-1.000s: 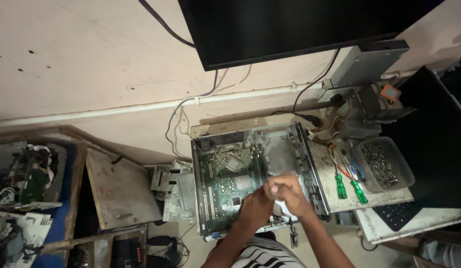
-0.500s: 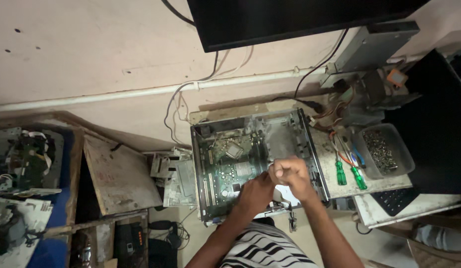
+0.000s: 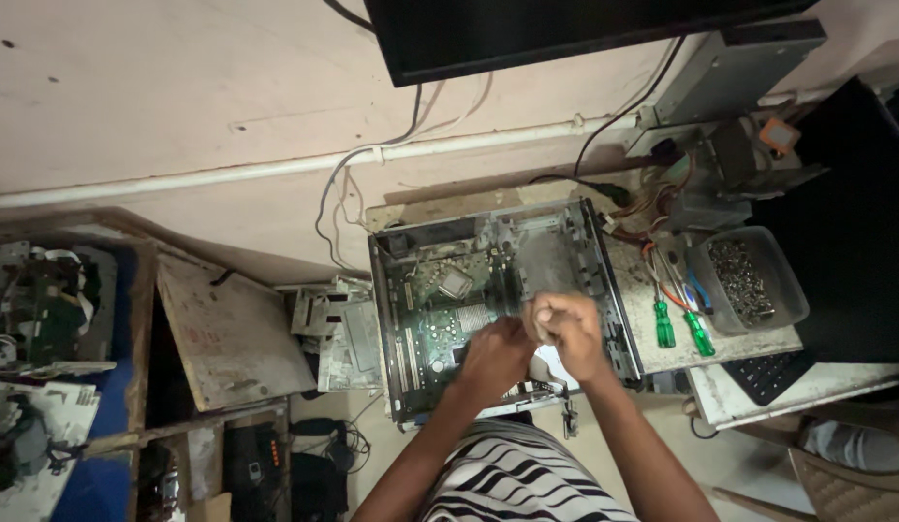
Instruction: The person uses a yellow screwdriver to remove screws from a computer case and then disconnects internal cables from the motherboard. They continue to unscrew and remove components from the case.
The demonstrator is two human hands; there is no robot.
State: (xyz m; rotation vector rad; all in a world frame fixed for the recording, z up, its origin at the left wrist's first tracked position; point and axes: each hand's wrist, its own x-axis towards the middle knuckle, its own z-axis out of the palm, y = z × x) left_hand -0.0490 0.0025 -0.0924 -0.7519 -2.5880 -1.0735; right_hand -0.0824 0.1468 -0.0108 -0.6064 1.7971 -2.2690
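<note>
An open computer case (image 3: 498, 300) lies flat on a dusty surface (image 3: 643, 329), its green circuit board (image 3: 440, 324) exposed on the left half. Both hands work inside the case's near right part: the left hand (image 3: 493, 353) reaches down onto the board's edge, its fingers curled under and hidden, so I cannot tell what they grip; the right hand (image 3: 565, 329) is closed into a loose fist with fingers pressed together, just beside the left and over something pale whose shape is unclear. Right of the case lie two green-handled screwdrivers (image 3: 681, 329), then a clear tub of screws (image 3: 744, 280). A dark monitor (image 3: 565, 29) hangs above; a black keyboard (image 3: 783, 372) sits at the near right.
</note>
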